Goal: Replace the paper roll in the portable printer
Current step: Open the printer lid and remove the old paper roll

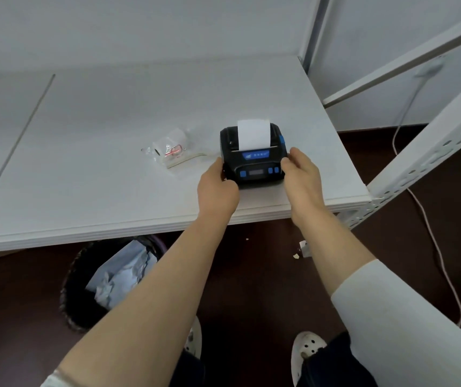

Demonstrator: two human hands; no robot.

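Observation:
A black portable printer (254,163) with blue buttons sits on the white table (112,135) near its front right corner. A white paper strip (253,134) sticks up out of its slot. My left hand (216,188) grips the printer's left side and my right hand (302,174) grips its right side. To the left of the printer lies a paper roll in a clear plastic bag (169,148).
A black waste bin (106,283) with crumpled paper stands under the table's front edge. A white perforated metal shelf frame (430,152) rises at the right, with a thin cable (430,236) trailing on the dark floor. Paper scraps (302,250) lie on the floor.

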